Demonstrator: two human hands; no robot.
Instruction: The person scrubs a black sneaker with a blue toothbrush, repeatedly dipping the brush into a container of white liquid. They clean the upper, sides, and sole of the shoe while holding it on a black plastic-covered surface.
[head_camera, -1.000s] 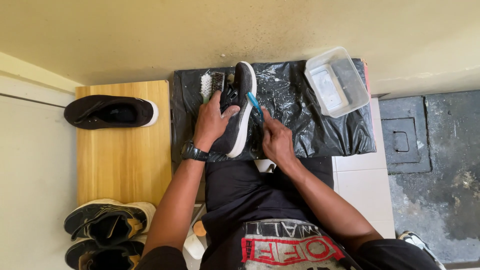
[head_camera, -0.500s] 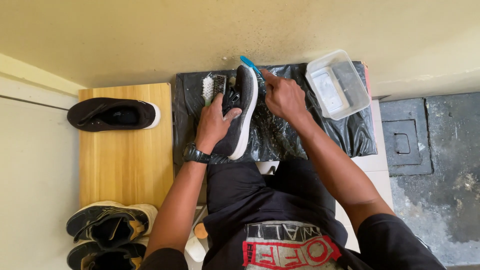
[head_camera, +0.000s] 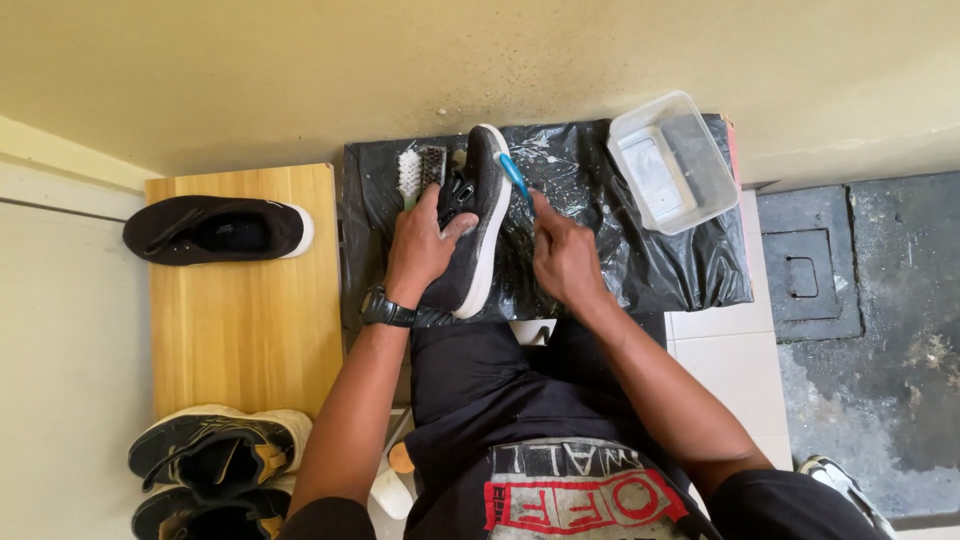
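Since the earlier frame my right hand (head_camera: 565, 262) has drawn back from the far wall, its blue toothbrush (head_camera: 515, 178) now against the white sole. My left hand (head_camera: 423, 250) grips the black sneaker (head_camera: 472, 225) on the black plastic sheet (head_camera: 620, 250). Sneaker's long axis runs away from me, toe toward the wall.

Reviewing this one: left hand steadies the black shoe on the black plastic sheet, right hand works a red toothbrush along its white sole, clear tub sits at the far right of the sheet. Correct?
Not quite: the toothbrush is blue, not red, as the head view shows. The rest holds: the left hand steadies the black shoe on the black plastic sheet, the right hand works the brush along its white sole, and the clear tub sits at the sheet's far right.
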